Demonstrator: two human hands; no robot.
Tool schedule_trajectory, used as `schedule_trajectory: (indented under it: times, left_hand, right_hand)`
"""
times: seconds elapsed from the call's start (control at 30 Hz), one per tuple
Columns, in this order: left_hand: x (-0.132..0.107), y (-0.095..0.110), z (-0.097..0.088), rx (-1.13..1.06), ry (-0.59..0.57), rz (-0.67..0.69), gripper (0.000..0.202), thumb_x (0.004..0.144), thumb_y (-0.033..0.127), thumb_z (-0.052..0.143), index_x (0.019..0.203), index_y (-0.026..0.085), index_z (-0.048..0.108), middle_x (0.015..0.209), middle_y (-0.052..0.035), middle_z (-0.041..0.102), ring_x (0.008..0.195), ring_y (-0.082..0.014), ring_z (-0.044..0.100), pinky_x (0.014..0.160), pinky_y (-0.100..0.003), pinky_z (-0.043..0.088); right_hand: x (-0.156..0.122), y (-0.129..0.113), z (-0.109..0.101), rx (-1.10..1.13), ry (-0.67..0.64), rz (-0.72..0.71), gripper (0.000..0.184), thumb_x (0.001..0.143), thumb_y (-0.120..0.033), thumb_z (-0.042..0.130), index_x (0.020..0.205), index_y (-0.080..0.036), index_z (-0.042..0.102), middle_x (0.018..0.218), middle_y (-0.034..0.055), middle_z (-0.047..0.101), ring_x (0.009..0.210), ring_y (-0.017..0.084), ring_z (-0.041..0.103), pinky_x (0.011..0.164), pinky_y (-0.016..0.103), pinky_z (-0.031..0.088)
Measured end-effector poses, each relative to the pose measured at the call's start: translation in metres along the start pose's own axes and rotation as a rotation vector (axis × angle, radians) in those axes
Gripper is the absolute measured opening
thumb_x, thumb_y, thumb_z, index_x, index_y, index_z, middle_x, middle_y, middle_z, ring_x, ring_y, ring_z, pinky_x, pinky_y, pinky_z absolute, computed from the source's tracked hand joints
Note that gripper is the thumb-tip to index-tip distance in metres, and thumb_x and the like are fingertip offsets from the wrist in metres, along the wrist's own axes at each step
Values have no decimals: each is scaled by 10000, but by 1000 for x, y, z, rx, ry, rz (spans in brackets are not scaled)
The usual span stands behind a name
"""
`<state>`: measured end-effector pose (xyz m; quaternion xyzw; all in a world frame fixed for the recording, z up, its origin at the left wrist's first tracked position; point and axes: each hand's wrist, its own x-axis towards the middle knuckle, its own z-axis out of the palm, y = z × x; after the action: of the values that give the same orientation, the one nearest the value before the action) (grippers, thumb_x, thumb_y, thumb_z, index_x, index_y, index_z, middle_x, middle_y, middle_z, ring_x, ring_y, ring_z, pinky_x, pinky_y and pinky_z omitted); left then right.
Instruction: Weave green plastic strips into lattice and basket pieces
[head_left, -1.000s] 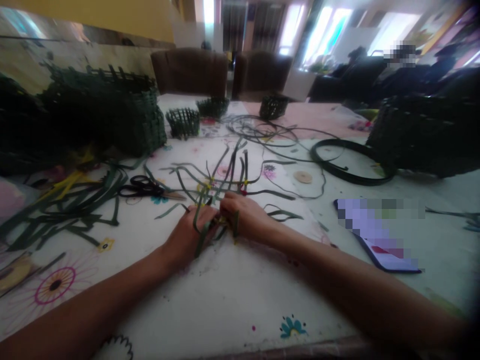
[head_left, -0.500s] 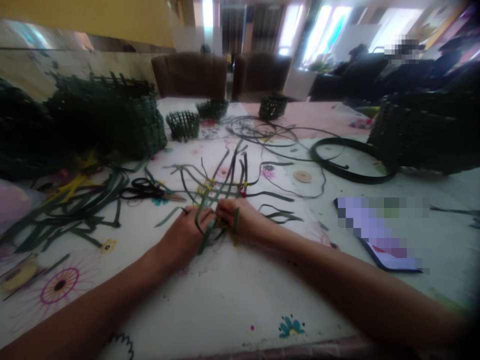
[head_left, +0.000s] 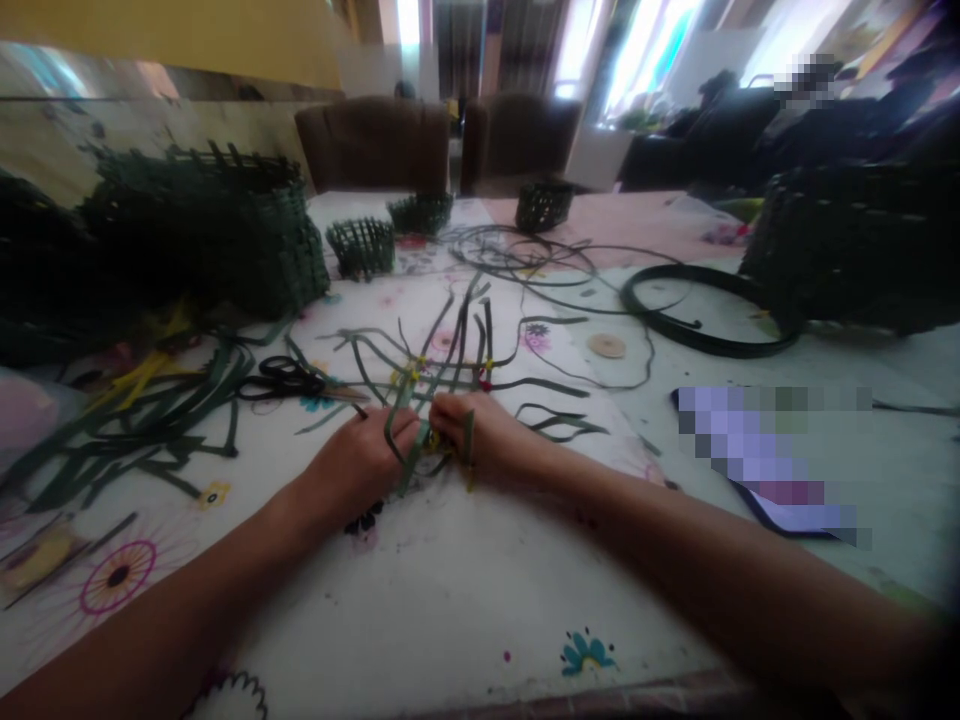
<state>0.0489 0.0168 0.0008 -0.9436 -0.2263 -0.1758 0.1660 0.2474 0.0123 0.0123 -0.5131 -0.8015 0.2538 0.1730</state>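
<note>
Flat green strips (head_left: 448, 385), loosely crossed into an open lattice, lie on the flowered tablecloth with their ends spread outward. Small yellow ties mark several crossings. At the near edge of this lattice my left hand (head_left: 373, 442) is closed, fingers curled around a green strip that loops up past the knuckles. Close by on its right, my right hand (head_left: 474, 430) pinches the lattice's near corner, where yellow bits show under the fingers. A strip end stands up beside that hand. The exact grip of the fingertips is partly hidden.
Black-handled scissors (head_left: 289, 380) lie left of the lattice, beside a heap of cut strips (head_left: 165, 420). Large dark woven baskets (head_left: 277, 235) stand at left and right; small ones sit behind. A coiled strip (head_left: 712, 345), wooden disc (head_left: 606, 346) and blurred purple-edged item (head_left: 757, 470) lie rightward.
My left hand has shifted slightly left and toward me, opening a small gap from my right hand. My right hand stays nearly in place at the corner.
</note>
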Motion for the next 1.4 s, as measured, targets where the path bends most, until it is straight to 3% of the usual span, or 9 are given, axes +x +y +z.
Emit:
schedule_trajectory:
  times: [0.27,0.57,0.73,0.83,0.97,1.2,1.4]
  left_hand:
    - [-7,-8,-3,-28,-31,9,139,909,95,443,904,157,568,855,-56,635,709,-174,574,614,-279,449]
    - [8,3,3,-74,-17,-295,218,943,204,413,814,171,586,746,-36,656,634,-171,598,536,-259,369]
    - [11,9,-2,-190,-124,-447,160,898,217,467,866,185,620,759,-25,682,675,-182,625,571,-259,378]
    - [9,8,-1,-269,-129,-493,173,865,196,486,877,197,658,830,-27,703,737,-188,637,625,-266,404]
    - [7,8,2,-441,-120,-543,187,840,206,520,892,199,699,862,-32,704,786,-181,637,695,-271,428]
    - [10,9,-6,-716,-140,-650,158,837,232,568,857,205,721,831,-2,672,774,-145,604,700,-249,408]
    - [8,12,-3,-670,-201,-638,135,853,284,600,854,205,710,837,-8,653,788,-160,586,702,-265,401]
  right_hand:
    - [0,1,1,1,18,-12,160,859,-133,514,702,-166,508,617,-12,471,557,93,341,532,265,229]
    - [-2,2,4,35,59,-40,138,833,-86,532,724,-166,502,710,12,548,639,111,433,591,249,294]
    - [-5,-1,8,12,81,-42,149,844,-80,538,730,-169,503,754,19,547,670,122,446,608,256,308]
    - [-6,-3,8,33,117,-95,183,875,-130,546,703,-165,497,830,38,551,733,130,472,644,255,335]
    - [-6,-3,9,49,116,-80,161,884,-135,552,728,-160,524,775,23,541,734,131,476,665,253,340]
    - [-10,-5,14,48,158,-78,142,887,-125,533,747,-152,529,801,27,542,741,134,463,658,253,319]
    - [-9,-4,7,132,122,-37,180,800,-27,562,698,-159,494,730,0,526,683,112,455,622,237,306]
